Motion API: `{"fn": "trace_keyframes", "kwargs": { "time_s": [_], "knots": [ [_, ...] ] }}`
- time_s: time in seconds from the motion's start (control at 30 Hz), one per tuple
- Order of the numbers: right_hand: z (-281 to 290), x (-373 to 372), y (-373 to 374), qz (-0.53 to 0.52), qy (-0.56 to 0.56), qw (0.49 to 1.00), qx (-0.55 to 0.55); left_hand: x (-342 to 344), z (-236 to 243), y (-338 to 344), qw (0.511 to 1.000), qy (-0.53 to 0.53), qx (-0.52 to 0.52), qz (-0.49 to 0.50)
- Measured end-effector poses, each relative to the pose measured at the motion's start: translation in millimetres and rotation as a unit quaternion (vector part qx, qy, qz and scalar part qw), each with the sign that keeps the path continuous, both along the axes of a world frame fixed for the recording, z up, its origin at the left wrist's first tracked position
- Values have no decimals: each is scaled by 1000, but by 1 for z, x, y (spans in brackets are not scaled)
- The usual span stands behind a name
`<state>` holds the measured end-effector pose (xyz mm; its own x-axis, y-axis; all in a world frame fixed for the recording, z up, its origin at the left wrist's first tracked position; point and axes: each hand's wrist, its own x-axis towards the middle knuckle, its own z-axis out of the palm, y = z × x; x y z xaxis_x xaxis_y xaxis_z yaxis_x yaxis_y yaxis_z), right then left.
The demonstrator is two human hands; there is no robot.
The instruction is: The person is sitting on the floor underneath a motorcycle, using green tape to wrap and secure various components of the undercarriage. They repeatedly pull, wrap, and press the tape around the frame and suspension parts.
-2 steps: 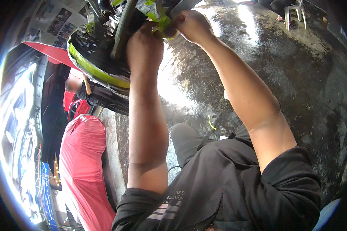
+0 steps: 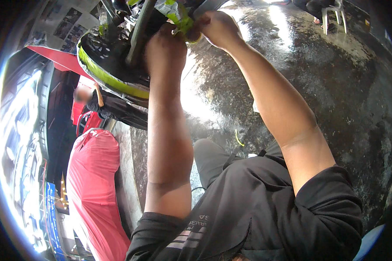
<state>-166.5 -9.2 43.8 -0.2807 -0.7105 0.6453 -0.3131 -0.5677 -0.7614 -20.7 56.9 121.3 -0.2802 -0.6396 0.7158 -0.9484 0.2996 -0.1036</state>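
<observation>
Both my arms reach up to the top of the view, to a dark, round vehicle part that looks like a wheel arch point(image 2: 117, 61). A yellow-green tape band point(image 2: 106, 82) runs along its curved rim. My left hand point(image 2: 165, 48) is closed at a crumpled strip of yellow-green tape point(image 2: 183, 21), just right of a grey strut point(image 2: 141, 32). At the strip's right end my right hand point(image 2: 220, 29) pinches it, with the fingers bent. The fingertips of both hands are partly hidden or in shadow.
A scrap of yellow tape point(image 2: 239, 138) lies on the wet, stained floor point(image 2: 335, 95). To the left are a red-covered vehicle point(image 2: 93, 174) and a person in dark clothes point(image 2: 117, 111). A white plastic chair point(image 2: 335, 17), with someone on it, is at the far right.
My left hand and forearm have shifted slightly to the right. The tape strip between the hands has changed shape a little. My right hand stays nearly in place.
</observation>
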Motion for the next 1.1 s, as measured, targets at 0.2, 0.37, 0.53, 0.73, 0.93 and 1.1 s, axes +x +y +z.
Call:
{"fn": "trace_keyframes", "kwargs": {
  "time_s": [0.2, 0.37, 0.53, 0.73, 0.93, 1.1],
  "knots": [
    [-3, 1, -13, -38, 17, 999, 10, 2, 0, -16, 998, 45, 40, 0],
    [-4, 13, 5, -100, -30, 994, -46, 12, -2, -42, 998, 44, 33, -8],
    [-17, 19, 6, -179, 36, 971, -155, 9, -4, -46, 998, 67, 16, -14],
    [-13, 15, 15, -85, 43, 993, -66, 11, -3, -46, 998, 48, 32, 39],
    [-1, 11, -30, 35, -79, 995, 58, 8, 1, -52, 999, 52, -14, -7],
    [2, 32, 3, -25, -62, 994, 84, 11, -3, -45, 997, 65, 36, 23]
  ]
}}
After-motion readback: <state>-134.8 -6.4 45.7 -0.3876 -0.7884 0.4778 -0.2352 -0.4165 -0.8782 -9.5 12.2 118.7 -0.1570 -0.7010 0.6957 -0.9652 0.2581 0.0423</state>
